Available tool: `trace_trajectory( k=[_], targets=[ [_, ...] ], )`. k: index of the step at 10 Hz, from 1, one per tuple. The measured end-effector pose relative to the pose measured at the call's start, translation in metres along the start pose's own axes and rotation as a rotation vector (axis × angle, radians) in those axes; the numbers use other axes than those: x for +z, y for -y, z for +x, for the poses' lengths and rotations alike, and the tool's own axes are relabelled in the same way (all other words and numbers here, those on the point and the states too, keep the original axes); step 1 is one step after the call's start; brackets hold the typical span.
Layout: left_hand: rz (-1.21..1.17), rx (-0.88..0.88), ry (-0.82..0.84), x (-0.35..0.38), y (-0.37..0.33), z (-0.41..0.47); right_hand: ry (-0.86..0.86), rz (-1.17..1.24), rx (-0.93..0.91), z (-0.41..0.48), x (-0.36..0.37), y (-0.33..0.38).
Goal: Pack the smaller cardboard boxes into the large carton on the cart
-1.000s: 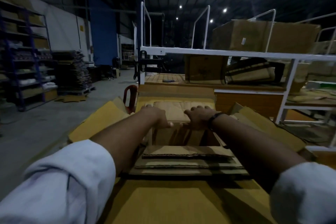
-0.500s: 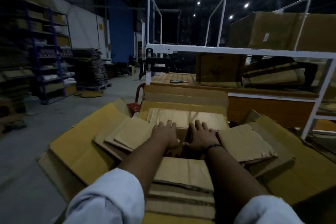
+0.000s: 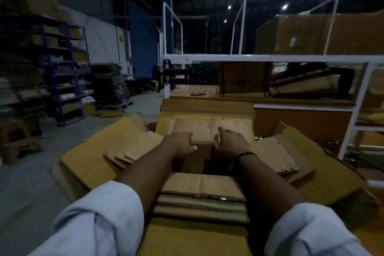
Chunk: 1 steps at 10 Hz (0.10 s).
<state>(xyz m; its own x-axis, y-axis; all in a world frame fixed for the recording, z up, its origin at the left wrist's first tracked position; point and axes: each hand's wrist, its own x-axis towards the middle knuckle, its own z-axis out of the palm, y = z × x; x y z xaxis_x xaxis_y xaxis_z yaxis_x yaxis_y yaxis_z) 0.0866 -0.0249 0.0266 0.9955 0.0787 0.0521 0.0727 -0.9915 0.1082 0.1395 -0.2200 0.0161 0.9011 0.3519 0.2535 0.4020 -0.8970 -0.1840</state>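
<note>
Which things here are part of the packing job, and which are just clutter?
Job: left hand and right hand, both gripping the smaller box nested in the large carton.
Lying about: white rack, brown carton on it, blue shelving, flattened cardboard stack.

The large carton (image 3: 91, 158) is smooth, matt yellow-brown cardboard. The smaller boxes (image 3: 201, 185) are paler, rougher corrugated board, with ragged, fluted flap edges. The near sleeves (image 3: 99, 220) look like soft cloth. The far rack (image 3: 270, 58) is white-painted metal, and the floor (image 3: 31, 183) is dull concrete.
</note>
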Motion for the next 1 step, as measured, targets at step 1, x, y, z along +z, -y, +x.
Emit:
trace_trajectory(
  k=[1],
  targets=[
    [0.182,0.016,-0.086,-0.0325,0.0027,-0.0320,-0.134,-0.064,0.030,-0.0257,-0.0368,0.0010]
  ],
)
